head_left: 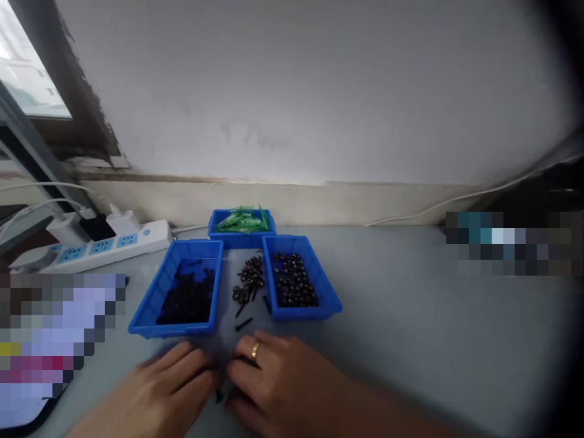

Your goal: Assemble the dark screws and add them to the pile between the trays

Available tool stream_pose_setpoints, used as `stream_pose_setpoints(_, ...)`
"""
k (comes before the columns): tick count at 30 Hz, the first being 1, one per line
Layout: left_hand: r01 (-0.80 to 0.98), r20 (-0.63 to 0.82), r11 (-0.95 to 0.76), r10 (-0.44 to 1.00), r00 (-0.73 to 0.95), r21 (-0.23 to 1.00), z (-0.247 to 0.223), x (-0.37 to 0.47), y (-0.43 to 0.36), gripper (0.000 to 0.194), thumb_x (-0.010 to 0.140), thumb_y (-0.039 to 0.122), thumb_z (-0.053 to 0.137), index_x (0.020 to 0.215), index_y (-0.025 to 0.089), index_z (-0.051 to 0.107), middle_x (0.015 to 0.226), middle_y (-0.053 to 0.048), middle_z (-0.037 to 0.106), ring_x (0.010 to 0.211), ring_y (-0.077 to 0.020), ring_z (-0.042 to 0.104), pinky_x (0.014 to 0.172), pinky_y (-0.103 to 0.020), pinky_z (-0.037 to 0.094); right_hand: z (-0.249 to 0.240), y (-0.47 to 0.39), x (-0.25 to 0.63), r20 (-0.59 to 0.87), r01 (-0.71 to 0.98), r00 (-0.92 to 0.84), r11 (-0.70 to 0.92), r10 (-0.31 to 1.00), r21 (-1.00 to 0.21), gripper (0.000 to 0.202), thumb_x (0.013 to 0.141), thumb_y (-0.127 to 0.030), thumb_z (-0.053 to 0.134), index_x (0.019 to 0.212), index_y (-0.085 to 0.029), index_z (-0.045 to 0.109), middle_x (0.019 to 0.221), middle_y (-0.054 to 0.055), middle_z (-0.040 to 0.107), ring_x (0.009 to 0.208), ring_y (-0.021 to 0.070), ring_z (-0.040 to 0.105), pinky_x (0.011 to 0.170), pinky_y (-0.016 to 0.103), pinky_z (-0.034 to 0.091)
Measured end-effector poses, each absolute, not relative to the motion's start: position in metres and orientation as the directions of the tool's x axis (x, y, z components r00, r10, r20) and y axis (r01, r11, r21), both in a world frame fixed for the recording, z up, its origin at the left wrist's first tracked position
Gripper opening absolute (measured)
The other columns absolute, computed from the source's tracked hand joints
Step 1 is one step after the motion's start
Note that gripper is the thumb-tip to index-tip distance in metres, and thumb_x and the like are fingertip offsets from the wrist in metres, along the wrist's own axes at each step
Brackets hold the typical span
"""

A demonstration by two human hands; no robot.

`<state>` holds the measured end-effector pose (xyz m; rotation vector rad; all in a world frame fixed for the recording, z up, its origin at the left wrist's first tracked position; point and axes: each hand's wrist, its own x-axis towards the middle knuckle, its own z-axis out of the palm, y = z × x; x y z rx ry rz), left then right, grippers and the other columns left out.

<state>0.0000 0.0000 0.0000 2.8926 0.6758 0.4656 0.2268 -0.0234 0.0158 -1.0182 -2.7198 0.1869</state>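
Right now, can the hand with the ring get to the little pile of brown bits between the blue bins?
Probably yes. The right hand rests on the table just in front of the loose pile of dark brown parts, and only bare table and a stray black screw lie between them. The blue bins flank the gap without blocking it.

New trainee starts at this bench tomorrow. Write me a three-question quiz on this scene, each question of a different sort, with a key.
1. True or false: the blue bin with green parts stands behind the other two bins.
2. Multiple choice: the loose pile of small dark parts lies
A. inside the left blue bin
B. on the table between the left blue bin and the right blue bin
C. on the power strip
3. Fill in: the gold ring is worn on the ____ hand.

Key
1. True.
2. B.
3. Right: the ring sits on the right hand; the left hand shows none. Both rest on the table in front of the bins, fingertips close together.
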Motion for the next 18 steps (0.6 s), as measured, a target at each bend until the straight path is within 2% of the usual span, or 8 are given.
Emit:
stream_pose_setpoints(6, 0.385, 0.273, -0.907, 0.419, 0.866, 0.169, 0.006, 0.003, -0.001, 0.029, 0.083, 0.002, 0.036, 0.083, 0.025, 0.054, 0.077, 0.004, 0.063, 0.064, -0.0154, 0.059, 0.057, -0.026, 0.043, 0.025, -0.021, 0.228, 0.104, 0.598, -0.769, 0.767, 0.631, -0.234, 0.018, 0.091, -0.032, 0.062, 0.086, -0.015, 0.061, 0.090, 0.004, 0.063, 0.078, 0.0171, 0.058, 0.065, 0.028, 0.043)
stream_pose_setpoints(10, 0.415, 0.314, -0.900, 0.435, 0.844, 0.133, 0.013, 0.008, -0.004, 0.026, 0.090, 0.008, 0.033, 0.082, 0.024, 0.052, 0.072, 0.004, 0.062, 0.059, -0.0153, 0.060, 0.053, -0.026, 0.044, 0.021, -0.022, 0.229, 0.134, 0.598, -0.765, 0.773, 0.629, -0.212, 0.019, 0.092, -0.032, 0.060, 0.087, -0.014, 0.062, 0.089, 0.005, 0.063, 0.080, 0.0180, 0.058, 0.067, 0.029, 0.044)
stream_pose_setpoints(14, 0.457, 0.374, -0.878, 0.476, 0.796, 0.145, 0.018, 0.014, -0.006, 0.028, 0.098, 0.018, 0.028, 0.079, 0.024, 0.046, 0.066, 0.005, 0.060, 0.054, -0.0127, 0.061, 0.050, -0.024, 0.046, 0.012, -0.022, 0.230, 0.196, 0.598, -0.764, 0.788, 0.615, -0.143, 0.006, 0.090, -0.018, 0.059, 0.085, -0.015, 0.061, 0.085, 0.003, 0.062, 0.074, 0.0169, 0.057, 0.060, 0.028, 0.042)
stream_pose_setpoints(18, 0.465, 0.377, -0.865, 0.501, 0.779, 0.187, 0.019, 0.016, -0.007, 0.025, 0.100, 0.022, 0.029, 0.081, 0.024, 0.046, 0.068, 0.005, 0.059, 0.055, -0.0126, 0.063, 0.051, -0.024, 0.048, 0.009, -0.022, 0.230, 0.250, 0.570, -0.774, 0.812, 0.582, -0.125, 0.010, 0.089, -0.008, 0.054, 0.086, -0.015, 0.059, 0.081, 0.003, 0.060, 0.071, 0.0165, 0.054, 0.059, 0.029, 0.040)
